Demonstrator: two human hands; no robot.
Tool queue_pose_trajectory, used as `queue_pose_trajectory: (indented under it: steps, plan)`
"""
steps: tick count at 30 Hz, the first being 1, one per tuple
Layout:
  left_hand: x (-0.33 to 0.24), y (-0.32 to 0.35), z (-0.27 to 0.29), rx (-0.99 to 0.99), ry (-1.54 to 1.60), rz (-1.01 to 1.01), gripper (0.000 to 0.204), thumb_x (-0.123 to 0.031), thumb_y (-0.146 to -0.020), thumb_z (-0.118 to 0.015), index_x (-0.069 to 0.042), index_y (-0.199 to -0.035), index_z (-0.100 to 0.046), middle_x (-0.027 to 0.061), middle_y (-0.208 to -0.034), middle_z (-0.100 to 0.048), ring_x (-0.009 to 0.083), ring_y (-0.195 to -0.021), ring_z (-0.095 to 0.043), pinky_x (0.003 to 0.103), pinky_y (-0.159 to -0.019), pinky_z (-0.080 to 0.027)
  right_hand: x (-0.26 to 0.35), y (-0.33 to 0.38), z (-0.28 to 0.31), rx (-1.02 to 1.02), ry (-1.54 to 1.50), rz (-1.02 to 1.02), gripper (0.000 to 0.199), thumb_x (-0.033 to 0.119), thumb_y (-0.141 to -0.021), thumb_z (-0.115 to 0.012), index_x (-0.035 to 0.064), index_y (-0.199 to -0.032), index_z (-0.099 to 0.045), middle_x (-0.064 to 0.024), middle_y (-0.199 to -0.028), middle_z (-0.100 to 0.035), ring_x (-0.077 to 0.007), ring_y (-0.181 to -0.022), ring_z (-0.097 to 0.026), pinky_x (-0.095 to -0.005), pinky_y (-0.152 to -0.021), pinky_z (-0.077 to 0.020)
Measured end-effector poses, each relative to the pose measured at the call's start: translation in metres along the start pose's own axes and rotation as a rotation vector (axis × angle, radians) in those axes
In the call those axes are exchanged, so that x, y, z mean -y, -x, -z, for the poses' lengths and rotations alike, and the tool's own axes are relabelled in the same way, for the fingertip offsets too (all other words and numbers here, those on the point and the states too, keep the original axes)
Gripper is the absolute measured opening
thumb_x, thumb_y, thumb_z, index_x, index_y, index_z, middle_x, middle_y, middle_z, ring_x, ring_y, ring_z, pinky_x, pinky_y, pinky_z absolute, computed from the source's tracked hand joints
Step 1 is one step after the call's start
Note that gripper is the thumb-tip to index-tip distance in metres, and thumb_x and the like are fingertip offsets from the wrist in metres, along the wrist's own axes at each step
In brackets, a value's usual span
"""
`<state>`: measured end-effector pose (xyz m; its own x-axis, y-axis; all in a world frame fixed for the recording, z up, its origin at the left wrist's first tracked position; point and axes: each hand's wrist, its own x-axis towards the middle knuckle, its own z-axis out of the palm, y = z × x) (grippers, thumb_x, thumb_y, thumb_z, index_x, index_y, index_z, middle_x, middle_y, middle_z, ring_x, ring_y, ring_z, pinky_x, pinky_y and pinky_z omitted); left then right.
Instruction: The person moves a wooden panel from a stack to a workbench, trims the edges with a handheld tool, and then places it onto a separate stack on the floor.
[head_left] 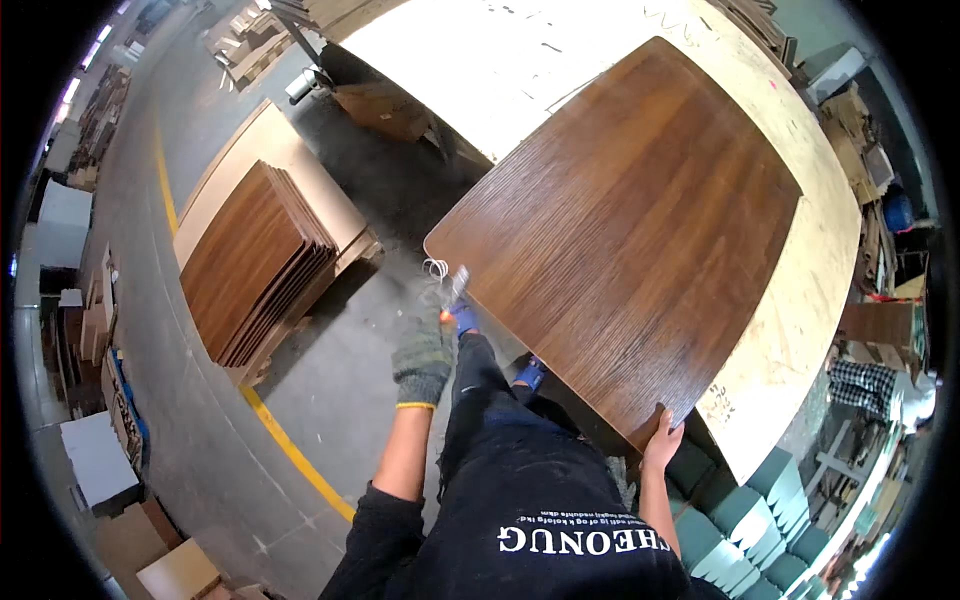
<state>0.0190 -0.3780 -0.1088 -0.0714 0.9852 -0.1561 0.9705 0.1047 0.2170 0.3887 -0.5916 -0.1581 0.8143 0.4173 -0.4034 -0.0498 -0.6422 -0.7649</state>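
A large dark brown wood-veneer panel [625,230] lies on a pale plywood worktable [800,330]. My left hand [424,355], in a grey-green knit glove with a yellow cuff, holds a small metal-tipped tool [455,288] against the panel's near-left edge. My bare right hand [662,435] grips the panel's near corner from below, fingers wrapped over its edge. My dark trousers and blue shoes [530,375] show under the table edge.
A stack of similar brown panels [255,265] rests on a pallet on the concrete floor to my left, beside a yellow floor line [295,455]. Green foam blocks [745,515] sit at lower right. Cardboard and boards line the left wall. Another person's checked sleeve [865,385] appears at right.
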Motion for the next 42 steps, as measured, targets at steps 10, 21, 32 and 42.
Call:
queue_pose_trajectory:
  steps: [10, 21, 32, 42]
  plan:
    - [0.024, -0.049, 0.019, -0.028, -0.020, -0.020, 0.048, -0.045, -0.092, -0.042, -0.021, -0.133, -0.040, 0.0190, -0.089, -0.064, 0.0368, -0.078, -0.062, 0.049, -0.070, -0.047, -0.002, 0.000, -0.001, -0.119, 0.230, 0.205, 0.058, 0.037, -0.088, -0.059, -0.0115, -0.118, -0.047, -0.0221, -0.113, -0.057, -0.0309, -0.103, -0.055, -0.0357, -0.093, -0.0394]
    - [0.039, -0.021, 0.023, 0.109, 0.135, -0.252, 0.052, -0.046, -0.087, -0.050, -0.015, -0.129, -0.047, 0.0166, -0.097, -0.062, 0.0349, -0.087, -0.060, 0.045, -0.073, -0.047, 0.001, 0.000, 0.061, -0.272, -0.015, -0.013, 0.028, 0.027, -0.087, -0.062, -0.0016, -0.084, -0.064, -0.0011, -0.081, -0.061, -0.0117, -0.075, -0.054, -0.0280, -0.070, -0.0449]
    - [0.010, 0.057, 0.007, 0.108, 0.205, -0.244, 0.044, -0.041, -0.085, -0.056, -0.011, -0.117, -0.054, 0.0136, -0.087, -0.062, 0.0320, -0.076, -0.060, 0.044, -0.067, -0.045, 0.134, 0.034, -0.035, 0.356, 0.489, 0.849, 0.071, 0.025, -0.060, -0.079, 0.0064, -0.122, -0.048, -0.0186, -0.133, -0.041, -0.0356, -0.126, -0.036, -0.0442, -0.107, -0.0274]
    - [0.031, 0.016, 0.016, -0.035, 0.001, -0.425, 0.035, -0.036, -0.084, -0.059, -0.015, -0.111, -0.058, 0.0091, -0.082, -0.060, 0.0275, -0.072, -0.059, 0.042, -0.064, -0.044, 0.143, 0.076, -0.170, 0.699, 0.952, 1.192, 0.074, 0.001, -0.078, -0.051, 0.0196, -0.145, -0.023, -0.0113, -0.152, -0.011, -0.0339, -0.140, -0.012, -0.0599, -0.108, -0.0132]
